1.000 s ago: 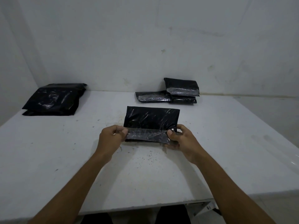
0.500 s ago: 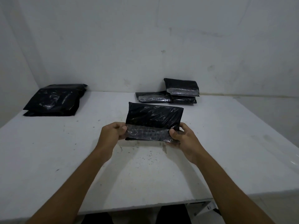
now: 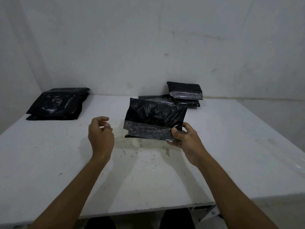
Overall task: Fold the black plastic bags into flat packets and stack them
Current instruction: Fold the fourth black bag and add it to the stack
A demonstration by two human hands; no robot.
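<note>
Right hand (image 3: 183,138) pinches the folded black packet (image 3: 153,119) by its near right corner, lifted above the white table (image 3: 148,176).
Left hand (image 3: 100,134) hangs just left of it, fingers loosely curled, holding nothing; finished packets (image 3: 184,93) lie stacked by the wall, unfolded bags (image 3: 56,104) far left.

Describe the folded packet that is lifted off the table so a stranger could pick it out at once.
Start at the white table and look above its middle, in front of the packet stack by the back wall. The black folded packet hangs there, pinched at its lower right corner by the right hand. Unlike its neighbours, it is airborne.
</note>
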